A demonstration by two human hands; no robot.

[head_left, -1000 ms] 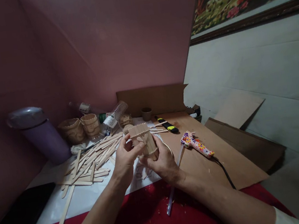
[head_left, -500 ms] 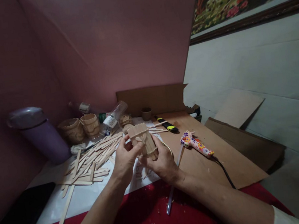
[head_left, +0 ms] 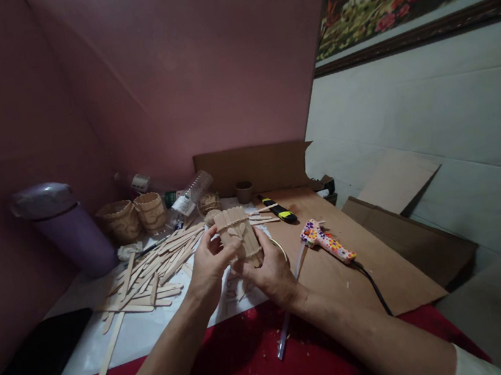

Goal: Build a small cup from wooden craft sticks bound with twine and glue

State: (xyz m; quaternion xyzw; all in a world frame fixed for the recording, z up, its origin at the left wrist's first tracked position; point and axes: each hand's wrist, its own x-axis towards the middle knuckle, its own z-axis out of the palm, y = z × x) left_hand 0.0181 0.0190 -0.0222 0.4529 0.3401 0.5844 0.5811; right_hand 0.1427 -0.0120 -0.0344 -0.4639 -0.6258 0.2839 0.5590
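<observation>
Between my two hands is a small cup-shaped holder (head_left: pixel 238 236) made of popsicle sticks, tilted, with twine bands near its top and bottom and a leaf-like wooden decoration on the side facing me. My left hand (head_left: pixel 211 260) is closed on its left side, thumb lying across the front. My right hand (head_left: pixel 270 268) grips it from the right and below, some fingers hidden behind it. To the left lies a heap of loose popsicle sticks (head_left: pixel 168 266) on white paper. A floral-patterned hot glue gun (head_left: pixel 329 242) with a clear glue stick rests on cardboard at the right.
A yellow-and-black utility knife (head_left: pixel 281 209) lies on the cardboard sheet (head_left: pixel 382 275). Behind the sticks stand two wooden cups (head_left: pixel 151 211), plastic bottles (head_left: pixel 191 195) and a purple tumbler (head_left: pixel 72 235). A small brown pot (head_left: pixel 245 190) is at the back. Wood scraps litter the red cloth (head_left: pixel 236 361).
Both hands keep the popsicle-stick holder in almost the same pose. The whole view has shifted very slightly; nothing else has visibly moved.
</observation>
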